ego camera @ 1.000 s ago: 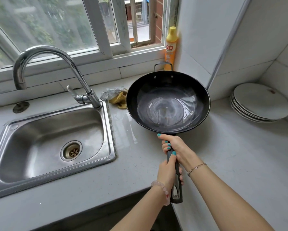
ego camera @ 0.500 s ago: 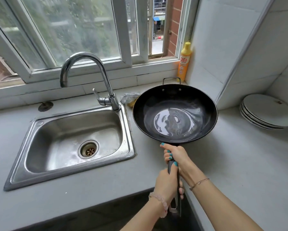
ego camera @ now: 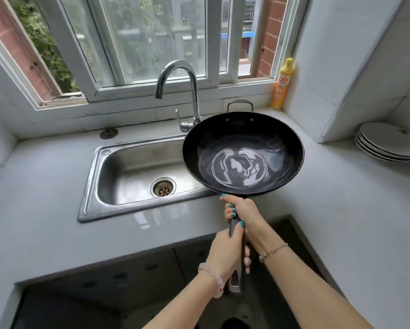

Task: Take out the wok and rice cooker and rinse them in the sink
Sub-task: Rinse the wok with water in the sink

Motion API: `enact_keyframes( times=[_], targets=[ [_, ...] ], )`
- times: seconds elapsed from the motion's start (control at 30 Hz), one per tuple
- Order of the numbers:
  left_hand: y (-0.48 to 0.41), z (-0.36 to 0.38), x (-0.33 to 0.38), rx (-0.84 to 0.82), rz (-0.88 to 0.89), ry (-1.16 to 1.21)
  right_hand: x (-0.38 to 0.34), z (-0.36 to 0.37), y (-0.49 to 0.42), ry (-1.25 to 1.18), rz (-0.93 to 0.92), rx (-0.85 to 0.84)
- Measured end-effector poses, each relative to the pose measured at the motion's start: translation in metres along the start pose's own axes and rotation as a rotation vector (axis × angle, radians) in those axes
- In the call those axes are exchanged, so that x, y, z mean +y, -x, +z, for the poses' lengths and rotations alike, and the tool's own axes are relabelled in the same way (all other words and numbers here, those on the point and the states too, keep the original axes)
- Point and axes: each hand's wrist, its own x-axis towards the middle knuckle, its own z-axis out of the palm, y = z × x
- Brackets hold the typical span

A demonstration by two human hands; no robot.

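Note:
A black wok (ego camera: pixel 243 153) with a shiny round bottom and a small metal loop handle at its far rim hangs level in the air. It overlaps the right edge of the steel sink (ego camera: pixel 133 172). Both hands grip its long dark handle: my right hand (ego camera: pixel 240 211) near the bowl, my left hand (ego camera: pixel 227 254) lower down, close to the handle's end. No rice cooker is in view.
A curved chrome faucet (ego camera: pixel 182 91) stands behind the sink. A yellow detergent bottle (ego camera: pixel 281 86) stands on the sill corner. Stacked white plates (ego camera: pixel 386 142) lean at the right wall. A grey countertop (ego camera: pixel 341 198) surrounds everything; dark cabinet doors lie below.
The wok has shifted left, from over the counter to partly over the sink's right side. Both hands keep the same grip on the handle.

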Motion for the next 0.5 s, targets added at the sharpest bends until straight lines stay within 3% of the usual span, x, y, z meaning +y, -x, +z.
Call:
enact_keyframes(
  times=[0.5],
  targets=[
    [0.057, -0.104, -0.036, 0.179, -0.003, 0.125, 0.094, 0.1, 0.012, 0.146, 0.112, -0.115]
  ],
)
